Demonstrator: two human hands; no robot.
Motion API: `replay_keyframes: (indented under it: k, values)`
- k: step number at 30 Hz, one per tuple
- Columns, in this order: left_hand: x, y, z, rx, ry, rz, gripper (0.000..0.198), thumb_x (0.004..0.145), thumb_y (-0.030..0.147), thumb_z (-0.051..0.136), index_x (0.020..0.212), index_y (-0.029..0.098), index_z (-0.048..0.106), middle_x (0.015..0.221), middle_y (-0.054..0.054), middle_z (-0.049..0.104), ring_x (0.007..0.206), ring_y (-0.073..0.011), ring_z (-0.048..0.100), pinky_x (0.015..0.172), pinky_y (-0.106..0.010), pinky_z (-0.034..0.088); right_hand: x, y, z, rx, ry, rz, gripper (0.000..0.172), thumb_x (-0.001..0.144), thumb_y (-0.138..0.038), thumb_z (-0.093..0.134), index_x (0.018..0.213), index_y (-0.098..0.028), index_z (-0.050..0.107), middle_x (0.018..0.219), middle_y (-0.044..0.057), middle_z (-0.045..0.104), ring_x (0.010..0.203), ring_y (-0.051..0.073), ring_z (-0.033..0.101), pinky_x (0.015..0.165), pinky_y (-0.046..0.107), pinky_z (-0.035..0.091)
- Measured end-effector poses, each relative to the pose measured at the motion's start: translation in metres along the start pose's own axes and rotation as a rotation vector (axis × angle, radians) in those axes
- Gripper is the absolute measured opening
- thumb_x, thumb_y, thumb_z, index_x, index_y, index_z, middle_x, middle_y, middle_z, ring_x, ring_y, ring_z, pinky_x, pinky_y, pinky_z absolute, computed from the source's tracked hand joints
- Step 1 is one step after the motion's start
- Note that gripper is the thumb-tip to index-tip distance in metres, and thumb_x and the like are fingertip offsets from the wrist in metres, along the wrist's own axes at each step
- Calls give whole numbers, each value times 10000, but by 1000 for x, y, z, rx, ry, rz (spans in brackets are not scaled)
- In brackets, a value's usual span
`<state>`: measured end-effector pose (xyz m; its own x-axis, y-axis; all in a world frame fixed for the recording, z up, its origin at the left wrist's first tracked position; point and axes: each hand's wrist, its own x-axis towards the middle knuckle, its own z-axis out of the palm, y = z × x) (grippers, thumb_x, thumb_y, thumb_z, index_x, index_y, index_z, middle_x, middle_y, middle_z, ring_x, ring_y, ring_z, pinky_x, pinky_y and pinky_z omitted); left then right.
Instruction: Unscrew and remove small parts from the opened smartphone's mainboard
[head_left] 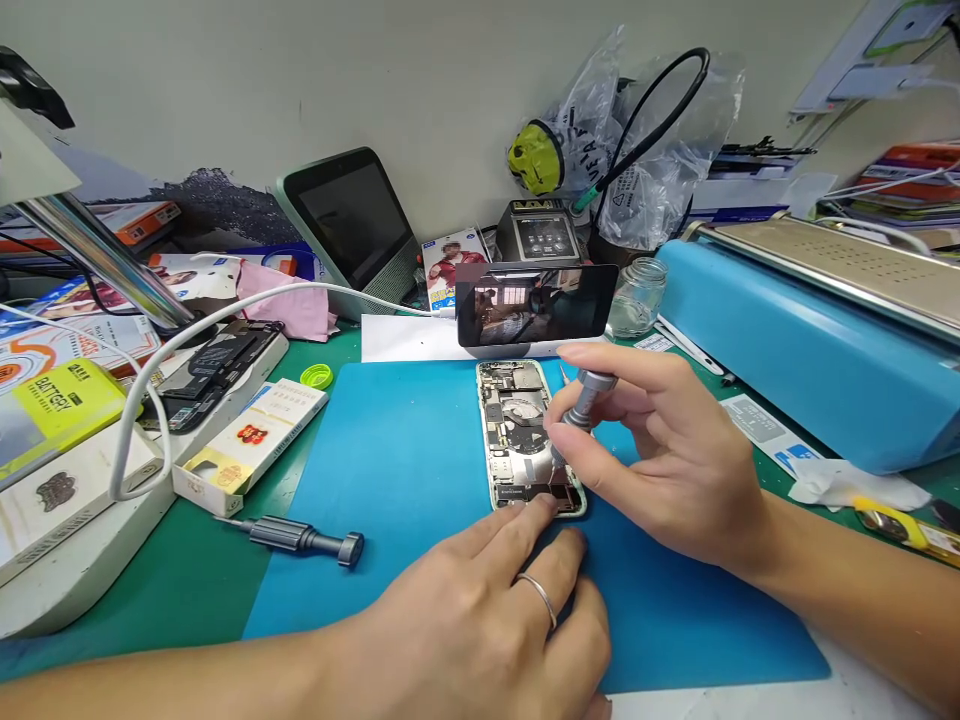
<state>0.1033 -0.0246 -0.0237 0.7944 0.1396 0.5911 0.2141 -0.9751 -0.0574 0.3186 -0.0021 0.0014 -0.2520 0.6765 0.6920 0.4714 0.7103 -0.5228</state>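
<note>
An opened smartphone (517,425) lies on the blue mat with its circuit board, metal plates and screws showing. My right hand (660,450) pinches a grey precision screwdriver (592,390) between thumb and fingers. The driver leans, its tip down at the lower part of the phone. My left hand (495,600), wearing a ring, rests palm down on the mat. Its foremost fingertips touch the phone's near end, while the other fingers bend and its thumb is hidden. To the left lies a second precision screwdriver (300,538).
Behind the opened phone, another phone (536,308) stands propped up, playing video. A blue machine (795,340) flanks the right side, with a glass jar (637,295) beside it. Small boxes (251,445), a white cable (225,292) and a lamp stand (105,260) crowd the left.
</note>
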Motion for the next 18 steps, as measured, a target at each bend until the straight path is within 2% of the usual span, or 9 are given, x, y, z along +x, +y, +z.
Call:
replay_keyframes:
  k: [7, 12, 18]
  values:
    - [-1, 1, -1, -6, -5, -5, 319, 1080, 365, 579, 1148, 100, 743, 1231, -124, 812, 1150, -340, 785, 1041, -422, 626, 0, 0, 0, -68, 1, -31, 550, 970, -80, 689, 1468, -285, 576, 1049, -4, 713, 823, 118, 743, 690, 241, 628]
    - [-1, 1, -1, -16, 7, -8, 309, 1072, 368, 600, 1144, 104, 742, 1221, -121, 817, 1129, -331, 792, 1043, -421, 627, 0, 0, 0, -92, -24, -18, 531, 968, -99, 687, 1457, -268, 572, 1019, -3, 696, 784, 120, 733, 628, 238, 616]
    - [0, 0, 0, -1, 4, -3, 326, 1082, 366, 577, 1154, 99, 750, 1227, -124, 814, 1135, -323, 789, 1063, -411, 614, 0, -3, -2, -70, -8, -5, 544, 964, -67, 672, 1450, -293, 579, 976, -17, 697, 807, 126, 725, 673, 244, 623]
